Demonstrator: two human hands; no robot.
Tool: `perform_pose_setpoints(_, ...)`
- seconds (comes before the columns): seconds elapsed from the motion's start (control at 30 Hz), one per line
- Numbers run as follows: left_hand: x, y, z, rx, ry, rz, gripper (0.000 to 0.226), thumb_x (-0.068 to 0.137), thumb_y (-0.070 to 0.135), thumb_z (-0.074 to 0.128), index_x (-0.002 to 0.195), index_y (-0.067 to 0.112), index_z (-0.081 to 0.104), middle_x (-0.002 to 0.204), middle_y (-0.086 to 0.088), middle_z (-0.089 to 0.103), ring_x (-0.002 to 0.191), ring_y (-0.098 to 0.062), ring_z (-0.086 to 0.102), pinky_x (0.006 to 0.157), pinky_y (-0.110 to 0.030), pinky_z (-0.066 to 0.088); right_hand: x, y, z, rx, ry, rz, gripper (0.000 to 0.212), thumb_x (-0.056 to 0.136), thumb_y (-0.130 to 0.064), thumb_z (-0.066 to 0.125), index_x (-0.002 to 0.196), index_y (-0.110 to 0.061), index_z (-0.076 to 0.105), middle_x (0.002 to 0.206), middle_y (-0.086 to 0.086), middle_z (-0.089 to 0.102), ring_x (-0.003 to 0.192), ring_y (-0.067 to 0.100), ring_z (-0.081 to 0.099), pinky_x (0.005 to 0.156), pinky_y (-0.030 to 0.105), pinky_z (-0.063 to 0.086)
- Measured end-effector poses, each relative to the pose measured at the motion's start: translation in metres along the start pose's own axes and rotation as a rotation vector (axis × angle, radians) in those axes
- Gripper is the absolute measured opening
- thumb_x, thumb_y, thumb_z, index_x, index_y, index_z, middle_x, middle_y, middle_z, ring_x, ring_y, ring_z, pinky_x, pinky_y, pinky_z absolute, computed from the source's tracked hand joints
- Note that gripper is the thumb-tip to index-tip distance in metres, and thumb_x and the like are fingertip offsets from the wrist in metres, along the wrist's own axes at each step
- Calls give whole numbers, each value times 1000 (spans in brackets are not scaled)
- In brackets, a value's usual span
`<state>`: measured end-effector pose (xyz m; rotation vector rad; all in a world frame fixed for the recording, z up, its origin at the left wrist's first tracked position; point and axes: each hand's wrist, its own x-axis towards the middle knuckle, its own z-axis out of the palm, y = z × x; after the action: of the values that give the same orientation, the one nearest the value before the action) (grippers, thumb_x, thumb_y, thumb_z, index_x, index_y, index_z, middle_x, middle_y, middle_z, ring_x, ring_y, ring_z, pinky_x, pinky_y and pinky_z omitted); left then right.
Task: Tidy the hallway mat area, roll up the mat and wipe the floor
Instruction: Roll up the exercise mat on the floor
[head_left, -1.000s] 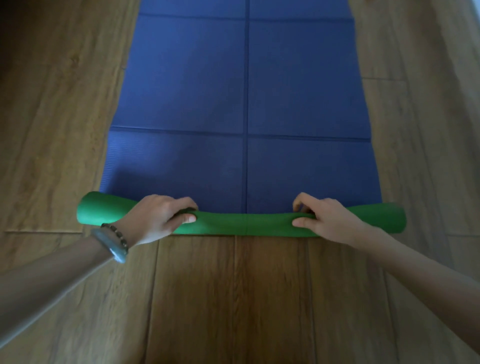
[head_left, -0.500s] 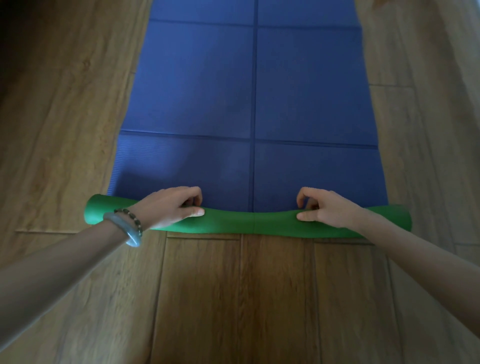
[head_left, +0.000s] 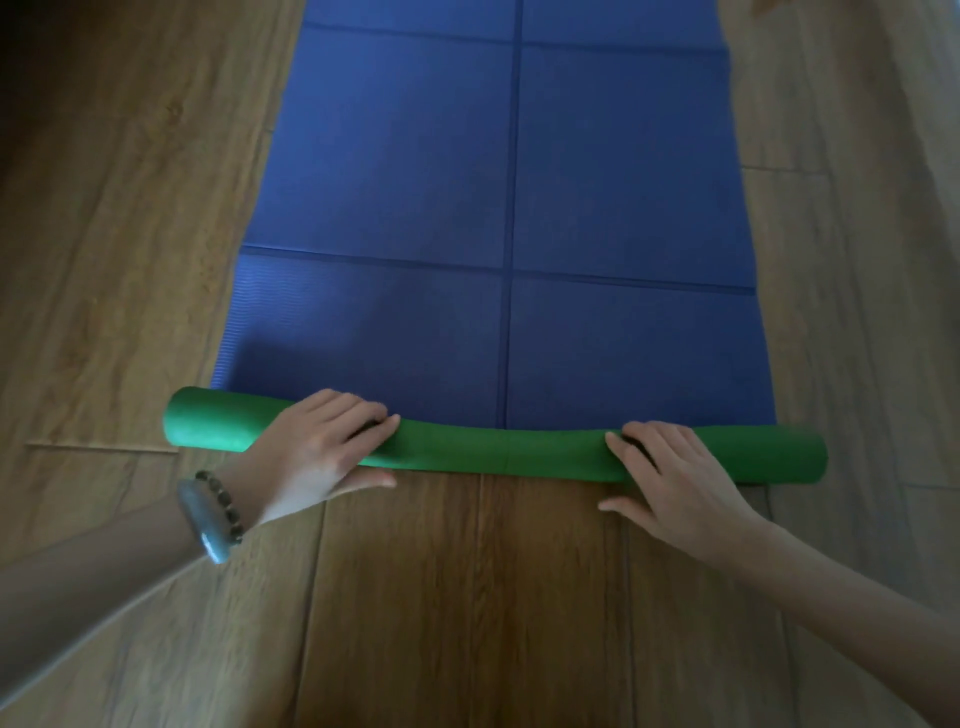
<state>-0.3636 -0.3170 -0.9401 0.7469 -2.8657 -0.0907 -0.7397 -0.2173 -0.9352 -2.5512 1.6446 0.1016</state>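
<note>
The mat (head_left: 509, 208) lies flat on the wooden floor (head_left: 467, 597), blue side up, stretching away beyond the fingertips, bare boards along both its long edges. Its near end is a green roll (head_left: 493, 449) lying crosswise, each end jutting just past the blue edge. The left hand (head_left: 317, 447) and right hand (head_left: 670, 478) press flat on the roll, fingers straight and close together, thumbs on the floor behind it. Bracelets (head_left: 213, 514) circle the left wrist

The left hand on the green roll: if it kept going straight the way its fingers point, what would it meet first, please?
Probably the right hand. The left hand points rightward along the green roll, with only bare roll between them.
</note>
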Motion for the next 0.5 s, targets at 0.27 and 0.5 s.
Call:
perform_pose_setpoints(0.27, 1, 4, 7, 143, -198, -121, 74, 87, 60, 44, 125, -2, 58, 109, -15, 62, 95, -31, 58, 90, -40, 39, 11, 18, -4, 298, -3, 91, 57, 73, -24, 78, 122, -3, 59, 107, 10, 63, 102, 20, 51, 88, 38, 49)
perform_pose_setpoints(0.5, 29, -25, -7, -73, -252, -245, 67, 86, 64, 38, 118, 8, 56, 90, -6, 65, 80, -27, 61, 74, -34, 42, 50, 42, -34, 511, -262, 230, 41, 87, -30, 63, 126, -24, 49, 114, -1, 61, 106, 19, 56, 92, 35, 42)
